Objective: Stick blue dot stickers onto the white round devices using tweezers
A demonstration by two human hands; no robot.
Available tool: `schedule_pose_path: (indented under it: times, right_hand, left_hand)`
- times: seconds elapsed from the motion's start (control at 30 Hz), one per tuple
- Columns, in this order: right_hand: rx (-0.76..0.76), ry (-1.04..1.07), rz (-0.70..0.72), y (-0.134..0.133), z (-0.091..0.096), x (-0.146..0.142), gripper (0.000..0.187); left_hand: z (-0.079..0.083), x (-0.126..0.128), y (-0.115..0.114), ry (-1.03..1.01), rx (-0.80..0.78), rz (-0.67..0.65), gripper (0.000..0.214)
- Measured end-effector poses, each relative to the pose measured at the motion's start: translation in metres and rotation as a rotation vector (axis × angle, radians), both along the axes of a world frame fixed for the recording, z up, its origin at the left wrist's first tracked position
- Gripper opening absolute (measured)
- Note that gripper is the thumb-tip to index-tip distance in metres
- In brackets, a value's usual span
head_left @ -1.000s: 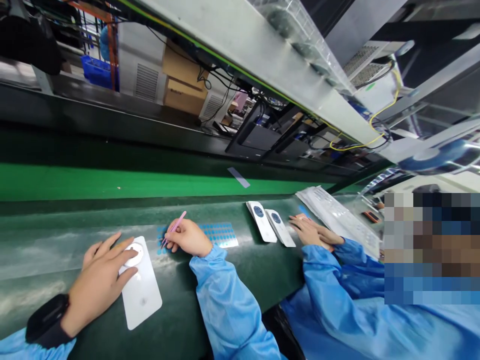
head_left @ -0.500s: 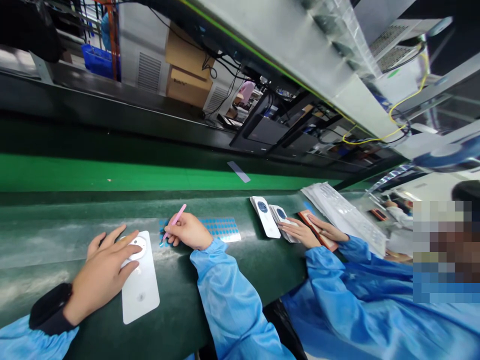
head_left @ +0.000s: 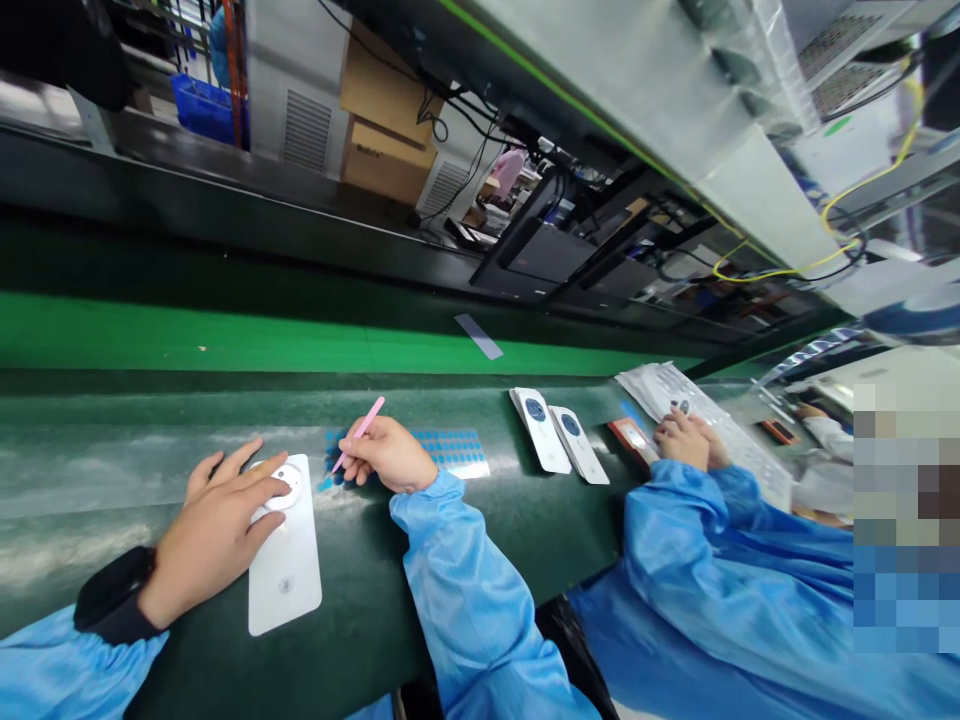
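Note:
A white phone back panel (head_left: 289, 575) with a round camera ring lies on the green bench under my left hand (head_left: 232, 515). Its fingers are spread and rest over the ring and the panel's upper left part. To the right, my right hand (head_left: 382, 455) is closed around pink tweezers (head_left: 367, 419). Their tips point down at the left end of a clear sheet with rows of blue dot stickers (head_left: 461, 445). Whether a sticker is between the tips is too small to tell.
Two stacks of white panels with dark camera rings (head_left: 551, 440) lie to the right. Beyond them are a red-edged block (head_left: 630, 440), plastic trays (head_left: 739, 455) and a co-worker's hands (head_left: 686, 438). A pale strip (head_left: 478, 337) lies on the green belt (head_left: 112, 330).
The co-worker's hands have left the white panels and the red-edged block and come together near the trays. My view has shifted slightly; my hands stay much as they were.

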State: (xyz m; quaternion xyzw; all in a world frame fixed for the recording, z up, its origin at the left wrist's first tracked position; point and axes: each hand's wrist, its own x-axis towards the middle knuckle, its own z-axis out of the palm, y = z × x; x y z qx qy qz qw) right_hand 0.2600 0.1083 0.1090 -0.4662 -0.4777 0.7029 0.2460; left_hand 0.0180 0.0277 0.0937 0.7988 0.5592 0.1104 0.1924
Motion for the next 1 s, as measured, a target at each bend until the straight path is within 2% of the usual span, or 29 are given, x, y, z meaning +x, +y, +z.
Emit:
schedule_pose_path:
  times: [0.13, 0.3, 0.4, 0.57, 0.77, 1.0]
  right_hand:
    - [0.020, 0.002, -0.013, -0.012, 0.000, -0.014, 0.041]
    - [0.015, -0.072, -0.019, -0.020, -0.002, -0.029, 0.035]
    - [0.032, -0.072, -0.028, -0.019, -0.002, -0.026, 0.033]
    - [0.033, -0.041, -0.024, -0.016, -0.001, -0.019, 0.036]
    - [0.010, -0.079, -0.002, -0.018, -0.002, -0.026, 0.038]
    - [-0.013, -0.131, 0.000, -0.019, -0.001, -0.030, 0.035]
  left_hand:
    - [-0.006, -0.002, -0.001, -0.067, 0.060, -0.010, 0.028]
    - [-0.005, -0.001, -0.001, -0.086, 0.043, 0.012, 0.022]
    - [-0.002, -0.001, 0.000, -0.082, 0.024, 0.012, 0.015]
    - [0.001, 0.000, 0.000, -0.072, -0.026, -0.012, 0.022]
    - [-0.002, 0.000, -0.001, -0.098, -0.034, -0.076, 0.025]
    - [0.003, 0.002, -0.001, -0.091, -0.116, -0.067, 0.024]
